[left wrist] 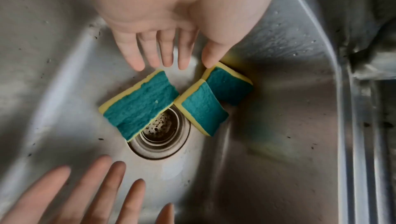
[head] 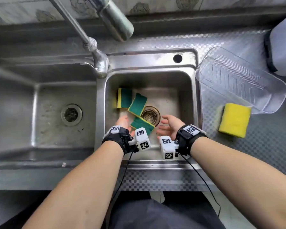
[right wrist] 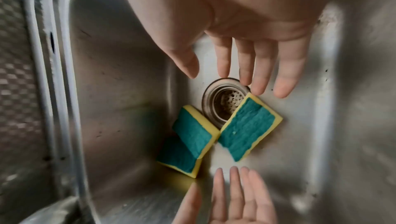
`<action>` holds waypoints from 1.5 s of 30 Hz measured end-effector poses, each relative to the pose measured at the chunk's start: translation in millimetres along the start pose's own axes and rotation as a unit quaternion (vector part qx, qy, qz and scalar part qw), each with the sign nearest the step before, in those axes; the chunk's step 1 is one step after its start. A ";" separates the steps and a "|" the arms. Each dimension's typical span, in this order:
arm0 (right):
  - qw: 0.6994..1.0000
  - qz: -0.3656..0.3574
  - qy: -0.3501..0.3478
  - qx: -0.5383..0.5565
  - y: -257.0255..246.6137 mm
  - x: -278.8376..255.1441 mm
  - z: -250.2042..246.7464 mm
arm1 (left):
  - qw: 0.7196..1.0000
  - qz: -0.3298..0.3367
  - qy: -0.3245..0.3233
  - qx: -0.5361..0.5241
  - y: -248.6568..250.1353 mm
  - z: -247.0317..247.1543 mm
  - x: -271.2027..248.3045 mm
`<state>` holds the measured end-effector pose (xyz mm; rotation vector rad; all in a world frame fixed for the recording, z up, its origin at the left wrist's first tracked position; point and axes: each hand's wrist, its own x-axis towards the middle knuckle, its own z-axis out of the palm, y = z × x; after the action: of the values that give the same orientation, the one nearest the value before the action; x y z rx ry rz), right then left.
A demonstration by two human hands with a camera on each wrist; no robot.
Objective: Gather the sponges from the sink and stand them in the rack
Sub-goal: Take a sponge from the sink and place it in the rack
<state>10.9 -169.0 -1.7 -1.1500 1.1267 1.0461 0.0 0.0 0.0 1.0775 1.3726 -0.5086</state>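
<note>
Three green-topped yellow sponges lie in the small right sink basin [head: 177,83]. The far sponge [head: 125,98] is by the left wall, the middle sponge [head: 137,104] leans over it, and the near sponge [head: 141,124] overlaps the drain [head: 150,115]. My left hand [head: 124,120] hovers left of the near sponge [left wrist: 139,104], fingers straight, holding nothing. My right hand [head: 167,124] hovers on its right, above the drain [right wrist: 227,102], fingers spread and empty. A clear plastic rack [head: 238,80] lies on the counter at right, with a yellow sponge [head: 234,119] beside its near end.
A faucet [head: 99,63] stands at the back between the two basins, its spout reaching up and left. The large left basin [head: 15,113] holds only its drain. A white container [head: 284,47] stands behind the rack at the far right.
</note>
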 end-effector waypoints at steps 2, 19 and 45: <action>1.000 0.008 0.003 -0.018 1.9 11.1 -0.1 | 0.999 -0.019 0.025 0.013 -0.9 0.5 8.8; 0.998 -0.061 -0.011 0.020 -5.0 -32.7 -5.2 | 0.994 0.051 -0.010 0.094 -9.5 2.1 -16.2; 0.916 -0.342 0.006 0.211 -110.6 -181.9 -104.4 | 0.922 0.346 -0.143 0.099 77.2 142.7 -175.7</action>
<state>82.6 -293.1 187.1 -1.0716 0.8002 0.2350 105.1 -133.9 168.0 1.4949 0.6235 -0.2624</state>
